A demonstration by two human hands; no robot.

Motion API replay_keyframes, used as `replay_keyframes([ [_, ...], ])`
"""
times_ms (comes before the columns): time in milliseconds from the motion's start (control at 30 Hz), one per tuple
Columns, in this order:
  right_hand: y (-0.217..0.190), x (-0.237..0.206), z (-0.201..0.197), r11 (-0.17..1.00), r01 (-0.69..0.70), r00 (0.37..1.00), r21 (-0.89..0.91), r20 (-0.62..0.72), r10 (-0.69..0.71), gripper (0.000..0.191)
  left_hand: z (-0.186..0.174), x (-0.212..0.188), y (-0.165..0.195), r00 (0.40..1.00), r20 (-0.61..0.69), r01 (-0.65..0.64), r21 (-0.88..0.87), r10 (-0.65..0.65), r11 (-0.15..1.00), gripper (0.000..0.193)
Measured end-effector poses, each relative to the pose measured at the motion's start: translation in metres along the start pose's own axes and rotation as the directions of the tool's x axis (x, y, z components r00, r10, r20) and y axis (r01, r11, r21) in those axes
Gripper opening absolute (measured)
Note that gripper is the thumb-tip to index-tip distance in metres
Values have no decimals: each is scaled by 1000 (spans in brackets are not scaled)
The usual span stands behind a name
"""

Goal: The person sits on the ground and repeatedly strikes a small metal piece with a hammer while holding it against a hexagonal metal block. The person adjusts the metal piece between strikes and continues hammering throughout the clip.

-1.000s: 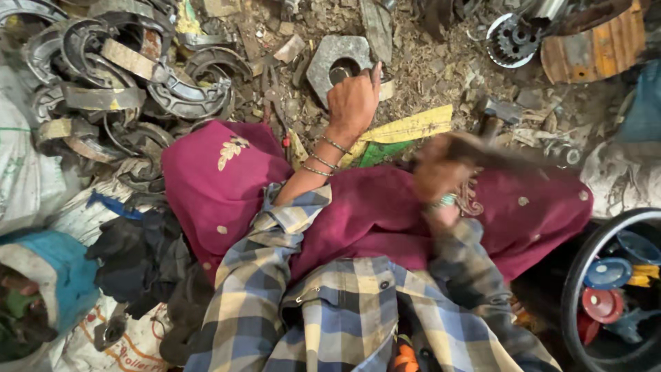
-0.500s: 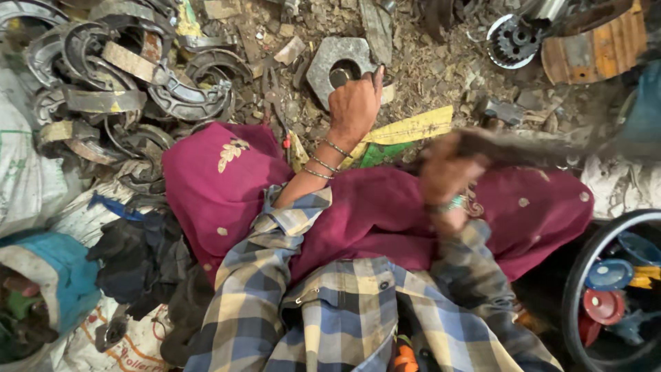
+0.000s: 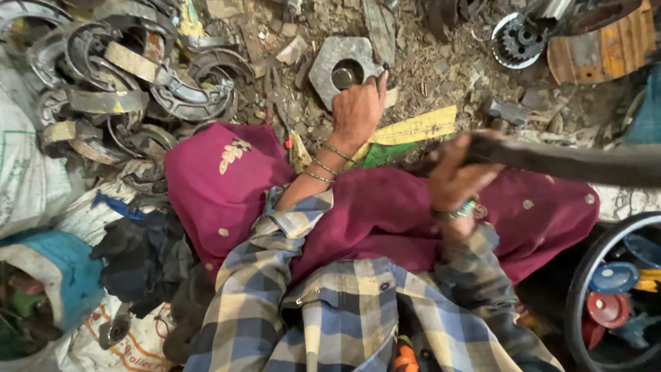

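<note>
My left hand (image 3: 358, 110) reaches forward and rests on a large grey hexagonal metal nut (image 3: 343, 67) lying on the dirt, fingers curled at its lower right edge. My right hand (image 3: 453, 176) is closed around a long dark bar or handle (image 3: 564, 162), blurred, which runs off to the right edge. Both wrists wear bangles. My plaid sleeves and magenta cloth over my knees (image 3: 227, 179) fill the lower middle.
A heap of curved metal brake shoes (image 3: 131, 76) lies at the upper left. A toothed gear (image 3: 520, 40) and a rusty orange piece (image 3: 606, 45) sit top right. White sacks (image 3: 27, 172) at left; a black tyre rim with coloured parts (image 3: 613, 289) at lower right.
The bar in my right hand has swung and now lies level, pointing right. My left hand stays on the hexagonal nut, almost unmoved.
</note>
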State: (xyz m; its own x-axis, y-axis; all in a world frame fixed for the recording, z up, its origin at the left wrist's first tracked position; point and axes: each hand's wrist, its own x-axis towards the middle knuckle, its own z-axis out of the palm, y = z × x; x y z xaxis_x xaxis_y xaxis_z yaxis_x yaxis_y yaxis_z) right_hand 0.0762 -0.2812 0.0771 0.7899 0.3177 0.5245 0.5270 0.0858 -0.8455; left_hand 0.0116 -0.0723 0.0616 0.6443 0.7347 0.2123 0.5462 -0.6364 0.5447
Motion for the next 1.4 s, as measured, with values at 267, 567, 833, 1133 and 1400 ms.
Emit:
replay_keyframes([
  [267, 73, -50, 15, 698, 6, 707, -717, 496, 504, 45, -1, 5, -7, 999, -12, 48, -8, -48, 999, 56],
  [567, 80, -34, 28, 733, -294, 629, -614, 453, 632, 35, 11, 35, -68, 950, 161, 302, -252, -267, 920, 78],
  [833, 90, -40, 22, 683, -325, 549, -654, 457, 700, 37, 10, 41, -85, 927, 133, 373, -256, -350, 892, 82],
  [1133, 96, -49, 23, 729, -229, 598, -646, 497, 628, 40, -7, 37, -101, 998, 24, 68, -195, -64, 979, 73],
  [1400, 95, -55, 25, 699, -246, 569, -672, 483, 665, 41, 1, 35, -117, 969, 178, 185, -61, -171, 981, 50],
])
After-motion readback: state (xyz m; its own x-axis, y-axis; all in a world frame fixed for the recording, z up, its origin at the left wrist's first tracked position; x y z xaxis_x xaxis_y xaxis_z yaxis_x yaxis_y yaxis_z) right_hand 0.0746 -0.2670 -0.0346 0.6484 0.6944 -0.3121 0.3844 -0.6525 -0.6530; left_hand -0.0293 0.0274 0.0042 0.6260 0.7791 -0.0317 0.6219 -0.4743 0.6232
